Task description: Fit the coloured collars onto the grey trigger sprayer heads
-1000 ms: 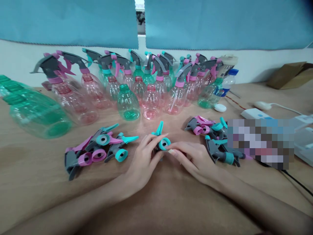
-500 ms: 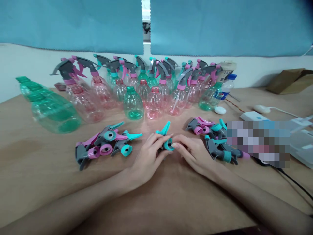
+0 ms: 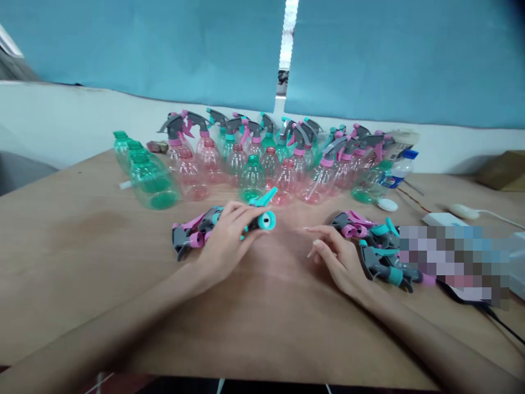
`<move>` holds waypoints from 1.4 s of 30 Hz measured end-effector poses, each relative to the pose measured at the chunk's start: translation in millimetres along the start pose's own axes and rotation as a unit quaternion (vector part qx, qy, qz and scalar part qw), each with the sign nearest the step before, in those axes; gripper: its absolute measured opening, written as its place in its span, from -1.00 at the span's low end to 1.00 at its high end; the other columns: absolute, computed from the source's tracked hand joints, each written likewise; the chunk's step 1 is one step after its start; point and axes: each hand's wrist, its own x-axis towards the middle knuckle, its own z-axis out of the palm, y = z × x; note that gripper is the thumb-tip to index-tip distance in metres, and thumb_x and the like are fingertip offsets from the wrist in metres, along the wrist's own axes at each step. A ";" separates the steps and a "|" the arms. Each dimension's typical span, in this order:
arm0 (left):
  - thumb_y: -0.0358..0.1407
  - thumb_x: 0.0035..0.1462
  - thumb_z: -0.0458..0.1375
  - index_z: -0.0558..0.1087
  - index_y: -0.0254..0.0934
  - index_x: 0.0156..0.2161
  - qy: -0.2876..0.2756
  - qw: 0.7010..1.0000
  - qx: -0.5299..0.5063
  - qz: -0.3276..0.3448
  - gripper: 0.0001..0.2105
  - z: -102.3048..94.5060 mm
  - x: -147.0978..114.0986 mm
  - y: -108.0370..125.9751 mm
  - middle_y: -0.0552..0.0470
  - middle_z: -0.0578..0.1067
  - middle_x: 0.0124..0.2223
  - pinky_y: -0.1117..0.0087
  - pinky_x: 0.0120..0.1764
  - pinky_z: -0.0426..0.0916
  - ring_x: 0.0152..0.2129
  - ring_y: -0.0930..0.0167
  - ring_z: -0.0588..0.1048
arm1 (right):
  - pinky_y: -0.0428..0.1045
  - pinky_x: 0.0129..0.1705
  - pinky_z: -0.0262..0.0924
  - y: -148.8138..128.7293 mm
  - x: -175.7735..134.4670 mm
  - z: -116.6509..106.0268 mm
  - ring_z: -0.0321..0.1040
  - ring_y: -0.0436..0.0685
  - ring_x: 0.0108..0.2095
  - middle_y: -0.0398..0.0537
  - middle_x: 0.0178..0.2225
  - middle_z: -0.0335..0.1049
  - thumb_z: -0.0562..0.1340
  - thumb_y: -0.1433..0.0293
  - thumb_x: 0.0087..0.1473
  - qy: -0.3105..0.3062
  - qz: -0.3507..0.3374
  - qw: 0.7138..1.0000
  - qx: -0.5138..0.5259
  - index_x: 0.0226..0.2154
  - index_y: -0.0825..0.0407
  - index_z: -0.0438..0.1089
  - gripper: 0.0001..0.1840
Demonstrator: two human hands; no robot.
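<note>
My left hand [image 3: 225,235] is closed around a grey and teal spray nozzle [image 3: 267,220], whose round collar faces me with a white disc inside. Partly hidden behind that hand lies a pile of spray nozzles [image 3: 197,239] in grey, pink and teal. My right hand [image 3: 334,254] is apart from the nozzle, its fingers loosely bent and spread, with nothing visible in them. Just right of it is a second pile of spray nozzles [image 3: 381,262]. Beyond my hands stand an uncapped green bottle [image 3: 252,178] and an uncapped pink bottle [image 3: 286,183].
Several bottles with nozzles fitted [image 3: 324,180] stand along the wall. Green bottles [image 3: 153,186] stand at the left. At the right are a blue-capped bottle [image 3: 404,167], a white oval object [image 3: 388,204], a cardboard box [image 3: 504,171] and a black cable [image 3: 504,326].
My right hand has come away from the nozzle and moved right. My left hand, still holding it, has shifted left toward the left pile. The view has tilted and turned left.
</note>
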 end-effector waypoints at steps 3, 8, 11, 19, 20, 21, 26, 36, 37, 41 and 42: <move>-0.34 0.21 0.11 0.34 -0.23 0.04 -0.015 0.997 0.080 -0.010 -0.71 -21.6 0.3 -22.1 -0.03 0.47 -0.06 0.25 -0.09 0.24 -0.14 0.28 0.31 | -0.08 -0.42 0.19 3.9 0.2 1.6 0.33 0.00 -0.52 -0.20 -0.52 0.31 0.05 0.20 0.22 -0.017 0.019 1.000 -0.001 -0.13 0.00 0.32 -0.71; -0.20 0.18 0.12 0.33 -0.22 0.08 -0.180 0.971 0.150 -0.053 -0.64 -29.6 -1.2 -42.4 -0.07 0.44 0.02 0.18 -0.05 0.21 -0.05 0.20 0.33 | -0.07 -0.40 0.20 5.6 1.1 3.7 0.33 0.02 -0.51 -0.16 -0.51 0.34 0.02 0.16 0.23 -0.047 0.021 0.998 -0.033 -0.26 0.03 0.36 -0.66; -0.14 0.18 0.11 0.34 -0.21 0.05 -0.232 0.955 0.176 -0.060 -0.64 -27.2 -1.9 -40.6 -0.08 0.43 0.02 0.16 -0.05 0.20 -0.02 0.18 0.33 | -0.06 -0.38 0.21 2.3 0.8 3.1 0.34 0.03 -0.48 -0.14 -0.50 0.36 0.00 0.16 0.24 -0.055 -0.001 0.996 -0.065 -0.28 0.04 0.37 -0.64; -0.12 0.19 0.08 0.33 -0.20 0.05 -0.228 0.955 0.185 -0.035 -0.64 -28.6 4.1 -37.3 -0.08 0.44 -0.05 0.20 -0.09 0.22 -0.09 0.19 0.35 | -0.05 -0.35 0.23 -21.7 -11.2 -21.9 0.35 0.05 -0.40 -0.08 -0.39 0.38 0.02 0.27 0.24 -0.076 -0.070 0.975 -0.197 -0.33 0.03 0.36 -0.72; -0.12 0.19 0.08 0.33 -0.21 0.05 -0.226 0.956 0.182 -0.032 -0.64 -27.2 6.3 -35.6 -0.08 0.43 -0.05 0.21 -0.10 0.23 -0.09 0.19 0.35 | -0.05 -0.34 0.24 -23.2 -13.6 -28.4 0.35 0.05 -0.39 -0.08 -0.40 0.37 0.03 0.27 0.23 -0.079 -0.073 0.970 -0.216 -0.35 0.03 0.36 -0.73; -0.11 0.19 0.08 0.34 -0.22 0.04 -0.226 0.957 0.179 -0.027 -0.64 -25.0 9.1 -32.9 -0.09 0.43 -0.06 0.23 -0.11 0.24 -0.10 0.20 0.36 | -0.04 -0.33 0.25 -23.6 -16.1 -35.6 0.35 0.06 -0.38 -0.07 -0.39 0.37 0.04 0.28 0.23 -0.083 -0.073 0.965 -0.236 -0.36 0.02 0.37 -0.74; -0.19 0.17 0.13 0.38 -0.28 -0.03 -0.250 0.955 0.159 0.035 -0.70 -0.4 30.3 -10.0 -0.10 0.43 -0.09 0.26 -0.12 0.25 -0.13 0.22 0.37 | 0.09 -0.09 0.27 -7.7 -30.5 -78.5 0.36 0.17 -0.14 0.01 -0.19 0.38 0.05 0.24 0.20 -0.071 -0.056 0.943 -0.320 -0.26 -0.02 0.41 -0.74; -0.40 0.18 0.07 0.31 -0.31 0.03 -0.253 0.954 0.040 0.158 -0.70 115.3 86.6 49.1 -0.12 0.35 0.06 0.27 0.02 0.26 0.02 0.28 0.31 | 0.32 0.14 -0.03 48.0 -38.3 -103.9 -0.12 0.48 0.24 0.33 0.23 -0.01 -0.02 -0.22 -0.01 0.006 0.038 0.891 -0.452 0.25 0.18 -0.06 0.02; -0.44 0.18 0.05 0.29 -0.34 0.05 -0.246 0.955 0.036 0.164 -0.69 126.7 90.6 52.2 -0.13 0.33 0.10 0.27 0.06 0.22 0.06 0.28 0.28 | 0.33 0.14 -0.04 51.4 -34.9 -99.0 -0.15 0.46 0.25 0.30 0.24 -0.03 -0.04 -0.21 0.01 0.009 0.049 0.894 -0.444 0.26 0.14 -0.10 -0.01; -0.41 0.13 0.10 0.25 -0.34 0.09 -0.231 0.956 0.018 0.182 -0.60 156.8 98.0 50.8 -0.12 0.32 0.13 0.29 0.12 0.18 0.10 0.30 0.26 | 0.35 0.11 -0.01 55.6 -21.5 -78.0 -0.21 0.46 0.27 0.29 0.28 -0.13 -0.07 -0.14 0.09 0.038 0.114 0.897 -0.426 0.25 0.09 -0.03 -0.14; -0.40 0.13 0.10 0.25 -0.35 0.09 -0.227 0.957 0.015 0.181 -0.61 159.8 97.7 48.0 -0.13 0.35 0.11 0.28 0.11 0.18 0.10 0.29 0.27 | 0.36 0.11 -0.02 54.3 -19.1 -73.7 -0.20 0.47 0.27 0.29 0.28 -0.17 -0.05 -0.14 0.09 0.044 0.119 0.896 -0.426 0.21 0.08 0.05 -0.17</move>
